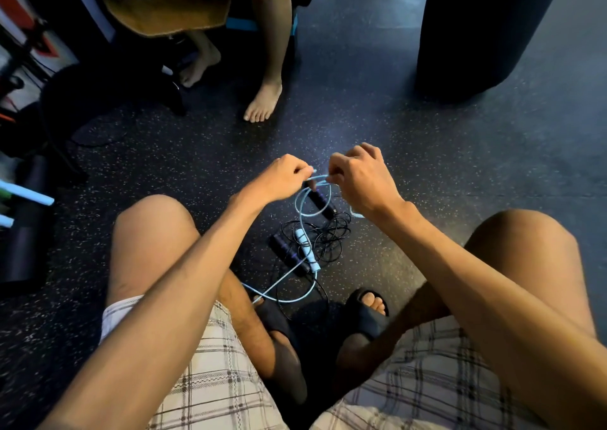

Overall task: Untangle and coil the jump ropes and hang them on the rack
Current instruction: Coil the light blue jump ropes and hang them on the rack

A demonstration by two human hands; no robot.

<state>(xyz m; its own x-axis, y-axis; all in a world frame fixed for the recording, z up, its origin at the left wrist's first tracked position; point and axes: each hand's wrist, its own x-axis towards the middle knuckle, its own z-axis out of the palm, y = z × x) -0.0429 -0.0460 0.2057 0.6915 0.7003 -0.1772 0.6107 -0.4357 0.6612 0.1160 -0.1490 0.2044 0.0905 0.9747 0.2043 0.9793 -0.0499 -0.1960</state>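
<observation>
Early stage, judged from the lay of things: nothing coiled, nothing hung, no rack I can make out.

- Left hand (285,177) and right hand (358,180) held close together, both with fingers curled, pinching the light-blue jump rope (296,203) at a crossing between them. Looks like a knot being picked.
- Below the hands, the blue cord drops in a loop to the speckled rubber floor (443,249). There it runs through the black jump rope (331,232), a loose wiry heap.
- Blue handle (303,246) lies under the hands, nearer the body. One black handle (320,201) lies just beneath the fingers, and another (283,249) sits beside the blue one.
- Left to do: separate the two ropes, coil each, hang both.

Room: open floor ahead of the hands and to their right. A punching bag (486,28) stands well beyond the right hand, and a second person's bare foot (262,102) is beyond the left. Own knees flank both forearms, and sandalled feet sit close behind the tangle, where the cord could snag
</observation>
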